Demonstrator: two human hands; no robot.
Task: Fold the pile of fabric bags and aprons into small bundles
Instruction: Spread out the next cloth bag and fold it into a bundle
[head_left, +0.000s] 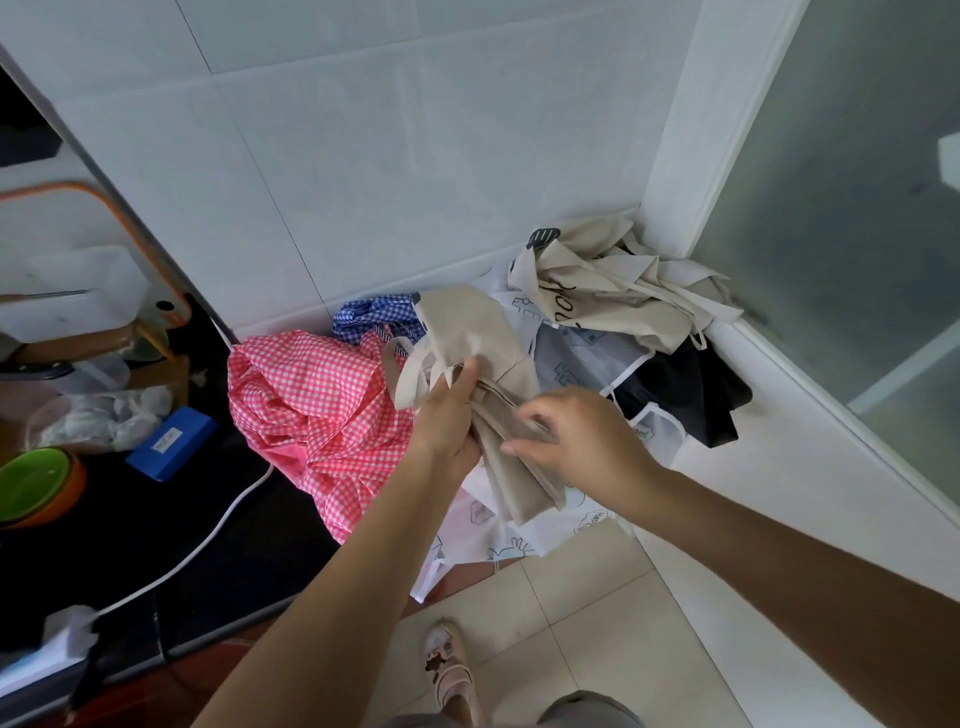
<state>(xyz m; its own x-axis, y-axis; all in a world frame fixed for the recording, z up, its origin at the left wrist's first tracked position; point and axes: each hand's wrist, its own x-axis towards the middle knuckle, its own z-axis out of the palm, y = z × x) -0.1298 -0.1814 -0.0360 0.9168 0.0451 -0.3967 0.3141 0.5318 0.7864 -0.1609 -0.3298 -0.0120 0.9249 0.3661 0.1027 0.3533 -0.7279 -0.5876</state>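
White wall tiles and a white ledge meet in a corner at middle right of the frame, where the pile lies: a pink checked apron, a blue checked cloth, cream bags and a black cloth. At the centre the left hand grips a beige bag near its handles, and the right hand pinches a fold of it with curled fingers. The bag's long axis runs from the wall down toward the person, leaning to lower right, with the handles pointing left.
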